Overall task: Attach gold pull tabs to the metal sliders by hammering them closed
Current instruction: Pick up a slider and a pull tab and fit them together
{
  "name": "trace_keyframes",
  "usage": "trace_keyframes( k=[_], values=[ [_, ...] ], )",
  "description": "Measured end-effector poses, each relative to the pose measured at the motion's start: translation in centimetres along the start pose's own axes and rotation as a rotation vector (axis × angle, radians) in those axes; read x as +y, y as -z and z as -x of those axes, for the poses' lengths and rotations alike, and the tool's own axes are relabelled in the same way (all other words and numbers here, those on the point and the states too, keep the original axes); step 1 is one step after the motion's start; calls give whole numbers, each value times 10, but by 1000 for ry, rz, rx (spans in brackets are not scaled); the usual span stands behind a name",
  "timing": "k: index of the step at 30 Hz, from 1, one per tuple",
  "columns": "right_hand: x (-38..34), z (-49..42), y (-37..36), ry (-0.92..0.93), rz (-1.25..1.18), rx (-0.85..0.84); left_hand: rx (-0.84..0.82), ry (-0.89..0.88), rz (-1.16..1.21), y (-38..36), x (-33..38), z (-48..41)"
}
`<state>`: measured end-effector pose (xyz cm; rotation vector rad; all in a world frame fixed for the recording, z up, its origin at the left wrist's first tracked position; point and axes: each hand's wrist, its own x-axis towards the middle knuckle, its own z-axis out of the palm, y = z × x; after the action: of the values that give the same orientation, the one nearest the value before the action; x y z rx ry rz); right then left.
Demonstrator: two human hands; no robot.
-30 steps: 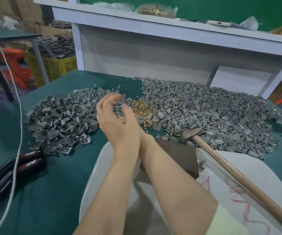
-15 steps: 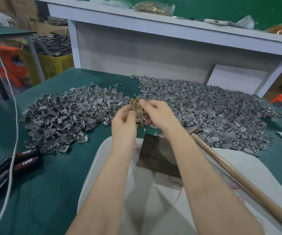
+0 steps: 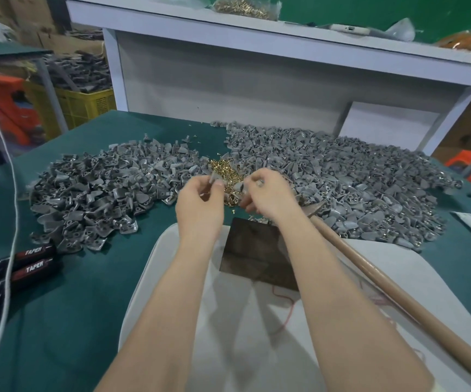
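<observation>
- Left grip (image 3: pixel 200 206) is clamped on one grey slider (image 3: pixel 214 177), thumb against fingertips, just above the gold pull tabs (image 3: pixel 226 168). Right grip (image 3: pixel 268 193) has its fingers curled, tips down at the tabs. Can't tell if anything's pinched in it, my own knuckles hide that.
- Tab on the slider?
- Too small and blurred to say. The tab heap sits between the two slider piles (image 3: pixel 101 190), partly behind both my hands.
- Hammer?
- Hammer (image 3: pixel 384 287) lies untouched across the white pad (image 3: pixel 172 278) on my right, head partly under my right wrist. Dark block (image 3: pixel 257 250) sits between my forearms, its right corner covered by the arm. Both forearms reach forward over the bench (image 3: pixel 73 321), hands near each other but apart.
</observation>
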<state>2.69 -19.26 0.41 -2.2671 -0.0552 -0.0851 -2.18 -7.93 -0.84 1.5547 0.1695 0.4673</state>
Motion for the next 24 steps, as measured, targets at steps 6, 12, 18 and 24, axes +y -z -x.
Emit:
trace_keyframes(
  k=[6, 12, 18, 24],
  values=[
    [1, -35, -36, -73, 703, -195, 69, 70, 126, 0, 4, 0],
    [2, -38, -38, -36, 645, -155, 17, 64, 123, 1, 3, 0],
    [-3, -17, -3, -12, 206, 34, -81, 51, 154, -4, 1, 2],
    [13, 42, 56, 7, -312, 167, -318, -148, -180, -11, 1, 13]
  ],
)
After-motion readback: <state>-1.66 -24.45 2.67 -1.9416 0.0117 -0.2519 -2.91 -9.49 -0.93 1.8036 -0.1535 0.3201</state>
